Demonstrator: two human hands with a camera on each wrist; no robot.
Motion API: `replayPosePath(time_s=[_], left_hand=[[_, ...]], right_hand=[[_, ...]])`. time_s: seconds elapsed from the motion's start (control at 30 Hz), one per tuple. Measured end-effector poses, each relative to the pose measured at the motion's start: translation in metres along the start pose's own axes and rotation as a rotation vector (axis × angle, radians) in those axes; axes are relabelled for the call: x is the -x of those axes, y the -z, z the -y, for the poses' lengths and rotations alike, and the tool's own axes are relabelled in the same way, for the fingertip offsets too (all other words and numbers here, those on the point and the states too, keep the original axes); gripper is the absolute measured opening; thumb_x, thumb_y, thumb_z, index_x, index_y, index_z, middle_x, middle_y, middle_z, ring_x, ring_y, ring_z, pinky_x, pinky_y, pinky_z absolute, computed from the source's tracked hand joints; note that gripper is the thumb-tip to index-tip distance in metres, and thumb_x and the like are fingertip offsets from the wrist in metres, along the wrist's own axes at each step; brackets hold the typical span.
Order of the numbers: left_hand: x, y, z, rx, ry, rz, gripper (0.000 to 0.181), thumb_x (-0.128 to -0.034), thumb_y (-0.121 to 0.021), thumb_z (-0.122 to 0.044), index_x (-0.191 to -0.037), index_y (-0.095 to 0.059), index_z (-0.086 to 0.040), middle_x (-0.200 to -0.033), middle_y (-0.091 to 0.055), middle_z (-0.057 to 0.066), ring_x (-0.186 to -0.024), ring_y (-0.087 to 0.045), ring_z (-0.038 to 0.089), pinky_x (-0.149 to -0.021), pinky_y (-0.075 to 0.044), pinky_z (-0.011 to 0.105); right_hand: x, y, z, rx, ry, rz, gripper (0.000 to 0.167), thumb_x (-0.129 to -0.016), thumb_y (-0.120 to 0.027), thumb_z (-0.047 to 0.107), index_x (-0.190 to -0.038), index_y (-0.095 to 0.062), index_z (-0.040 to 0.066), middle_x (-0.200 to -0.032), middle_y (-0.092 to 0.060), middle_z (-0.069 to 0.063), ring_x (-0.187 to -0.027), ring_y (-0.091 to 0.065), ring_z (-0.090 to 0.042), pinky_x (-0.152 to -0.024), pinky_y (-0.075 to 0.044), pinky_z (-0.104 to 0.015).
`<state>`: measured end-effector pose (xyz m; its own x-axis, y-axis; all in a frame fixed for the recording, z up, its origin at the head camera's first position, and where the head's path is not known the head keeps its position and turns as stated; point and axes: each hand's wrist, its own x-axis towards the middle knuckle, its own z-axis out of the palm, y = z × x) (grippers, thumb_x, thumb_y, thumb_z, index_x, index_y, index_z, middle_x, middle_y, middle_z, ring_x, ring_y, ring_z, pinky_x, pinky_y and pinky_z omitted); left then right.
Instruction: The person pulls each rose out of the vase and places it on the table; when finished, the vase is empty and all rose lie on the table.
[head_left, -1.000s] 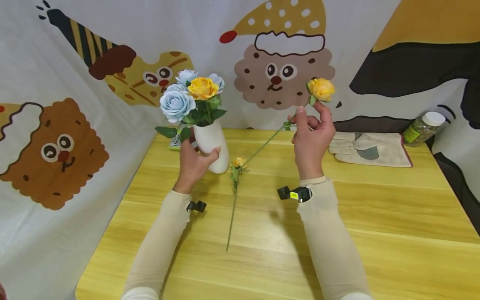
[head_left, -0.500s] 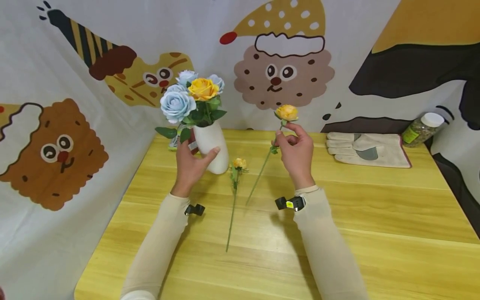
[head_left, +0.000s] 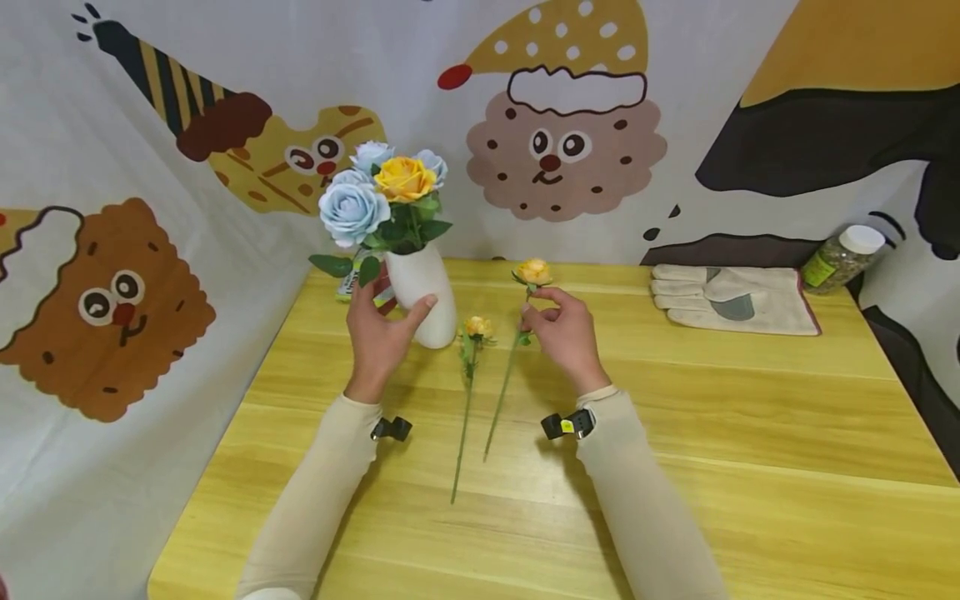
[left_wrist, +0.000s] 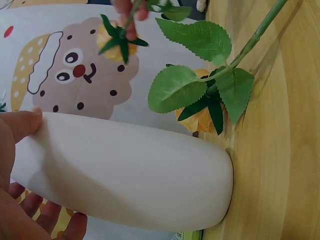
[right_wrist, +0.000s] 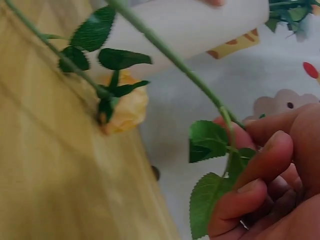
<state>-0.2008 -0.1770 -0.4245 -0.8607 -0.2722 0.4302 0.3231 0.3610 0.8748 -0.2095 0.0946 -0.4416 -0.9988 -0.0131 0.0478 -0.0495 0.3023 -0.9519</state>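
In the head view my left hand [head_left: 380,342] grips a white vase [head_left: 426,300], thumb on its front and fingers round its far side. The left wrist view shows the vase [left_wrist: 135,172] with its base at the table. Blue roses [head_left: 354,208] and a yellow rose [head_left: 405,178] stand in it. My right hand [head_left: 566,337] pinches the stem of another yellow rose [head_left: 534,272], bloom up, stem slanting toward me. Green leaves [right_wrist: 209,140] hang by its fingers in the right wrist view. A further yellow rose [head_left: 477,327] lies on the table between the hands.
Behind the vase, a small green-labelled packet [head_left: 347,287] is partly hidden. White work gloves [head_left: 738,300] lie at the back right of the wooden table [head_left: 750,500], beside a white-lidded jar [head_left: 843,258]. A cartoon-printed cloth [head_left: 435,50] hangs behind.
My right hand has brought its yellow rose down and to the left, closer to the rose on the table. The left hand and the vase have stayed in place.
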Motion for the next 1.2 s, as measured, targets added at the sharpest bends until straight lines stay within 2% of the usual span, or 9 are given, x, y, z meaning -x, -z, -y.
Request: replayPosePath(time_s=[0.17, 0.23, 0.37, 0.53, 0.7, 0.8, 0.9, 1.07, 1.2], left_hand=[[0.003, -0.001, -0.001, -0.002, -0.022, -0.007, 0.080, -0.0818, -0.094, -0.023, -0.150, -0.054, -0.008, -0.138, -0.058, 0.016, -0.127, -0.061, 0.031, -0.101, -0.058, 0.054], [0.003, -0.001, 0.005, -0.018, -0.040, -0.011, 0.083, -0.0813, -0.094, -0.031, -0.151, -0.054, -0.011, -0.139, -0.059, 0.012, -0.127, -0.061, 0.026, -0.099, -0.059, 0.051], [0.005, -0.002, 0.002, -0.037, -0.041, -0.032, 0.084, -0.0812, -0.094, -0.033, -0.151, -0.055, -0.008, -0.142, -0.058, 0.014, -0.127, -0.060, 0.025, -0.098, -0.059, 0.052], [0.009, -0.003, 0.002, -0.059, -0.035, -0.069, 0.081, -0.0811, -0.094, -0.033, -0.149, -0.059, -0.008, -0.138, -0.060, 0.015, -0.124, -0.062, 0.024, -0.096, -0.060, 0.054], [0.013, -0.005, 0.002, -0.075, -0.036, -0.100, 0.077, -0.0818, -0.093, -0.035, -0.147, -0.061, -0.009, -0.130, -0.066, 0.013, -0.121, -0.064, 0.025, -0.093, -0.061, 0.055], [0.015, -0.006, 0.002, -0.071, -0.030, -0.109, 0.076, -0.0823, -0.093, -0.035, -0.146, -0.061, -0.009, -0.130, -0.068, 0.013, -0.121, -0.065, 0.025, -0.091, -0.061, 0.057], [0.016, -0.006, 0.001, -0.075, -0.025, -0.110, 0.075, -0.0832, -0.092, -0.036, -0.145, -0.061, -0.009, -0.130, -0.067, 0.013, -0.121, -0.065, 0.025, -0.091, -0.061, 0.058], [0.016, -0.006, 0.000, -0.079, -0.026, -0.108, 0.074, -0.0841, -0.091, -0.036, -0.146, -0.061, -0.009, -0.129, -0.066, 0.013, -0.121, -0.065, 0.026, -0.092, -0.061, 0.058], [0.016, -0.006, -0.002, -0.081, -0.033, -0.105, 0.073, -0.0842, -0.091, -0.036, -0.145, -0.061, -0.009, -0.129, -0.066, 0.013, -0.120, -0.065, 0.026, -0.092, -0.062, 0.054]], right_hand=[[0.006, -0.007, -0.010, 0.030, -0.076, 0.103, 0.038, -0.103, -0.069, 0.024, -0.137, -0.065, 0.009, -0.090, -0.081, -0.011, -0.053, -0.061, -0.025, -0.044, -0.037, -0.026], [0.008, -0.009, -0.012, 0.043, -0.104, 0.142, 0.039, -0.102, -0.069, 0.022, -0.139, -0.064, 0.008, -0.093, -0.081, -0.011, -0.061, -0.067, -0.027, -0.047, -0.043, -0.027], [0.011, -0.013, -0.016, 0.061, -0.165, 0.204, 0.042, -0.100, -0.070, 0.017, -0.140, -0.063, 0.008, -0.099, -0.081, -0.012, -0.066, -0.069, -0.022, -0.052, -0.048, -0.028], [0.014, -0.019, -0.022, 0.051, -0.225, 0.263, 0.048, -0.094, -0.073, 0.012, -0.141, -0.062, 0.009, -0.100, -0.081, -0.011, -0.062, -0.063, -0.018, -0.054, -0.046, -0.028], [0.018, -0.025, -0.026, 0.100, -0.241, 0.301, 0.050, -0.092, -0.077, 0.016, -0.139, -0.062, 0.009, -0.103, -0.081, -0.008, -0.081, -0.069, -0.019, -0.067, -0.051, -0.030], [0.020, -0.027, -0.026, 0.133, -0.237, 0.296, 0.047, -0.092, -0.078, 0.018, -0.136, -0.064, 0.010, -0.104, -0.081, -0.007, -0.092, -0.073, -0.023, -0.075, -0.055, -0.034], [0.023, -0.028, -0.028, 0.187, -0.191, 0.286, 0.043, -0.092, -0.078, 0.019, -0.133, -0.067, 0.009, -0.106, -0.080, -0.008, -0.097, -0.075, -0.025, -0.081, -0.059, -0.040], [0.027, -0.030, -0.030, 0.313, -0.109, 0.261, 0.040, -0.092, -0.081, 0.023, -0.129, -0.073, 0.010, -0.107, -0.081, -0.007, -0.096, -0.077, -0.023, -0.086, -0.062, -0.044], [0.030, -0.031, -0.027, 0.353, -0.085, 0.246, 0.038, -0.092, -0.083, 0.025, -0.126, -0.075, 0.011, -0.105, -0.082, -0.006, -0.092, -0.078, -0.022, -0.084, -0.062, -0.045]])
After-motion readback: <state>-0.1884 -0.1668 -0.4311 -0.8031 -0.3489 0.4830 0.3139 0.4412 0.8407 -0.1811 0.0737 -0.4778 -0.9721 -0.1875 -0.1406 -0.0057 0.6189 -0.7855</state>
